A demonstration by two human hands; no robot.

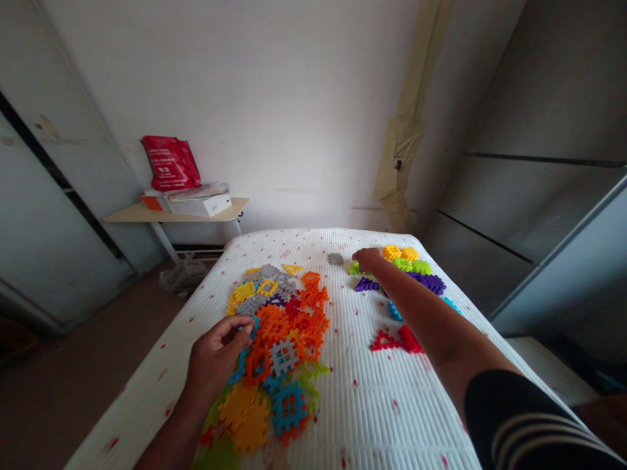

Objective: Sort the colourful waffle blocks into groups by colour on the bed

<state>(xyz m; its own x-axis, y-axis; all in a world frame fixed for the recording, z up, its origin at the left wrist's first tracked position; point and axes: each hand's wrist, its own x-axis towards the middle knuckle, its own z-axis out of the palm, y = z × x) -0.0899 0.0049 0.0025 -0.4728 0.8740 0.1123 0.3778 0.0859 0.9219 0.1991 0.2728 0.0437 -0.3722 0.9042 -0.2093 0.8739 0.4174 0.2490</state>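
My left hand is at the left side of a mixed pile of flat interlocking plastic building pieces. Its thumb and forefinger are pinched together on the edge of a blue interlocking piece, mostly hidden by the fingers and pile. Orange pieces, a grey window piece and a blue window piece lie nearby. My right hand reaches to the far right, low over a light green piece. Its fingers point down, and their tips are hidden. A grey square piece lies just left of it.
Sorted by colour on the right are yellow pieces, green pieces, purple pieces, blue and red pieces. All rest on a white ribbed cover. A side table holding a red bag stands against the wall.
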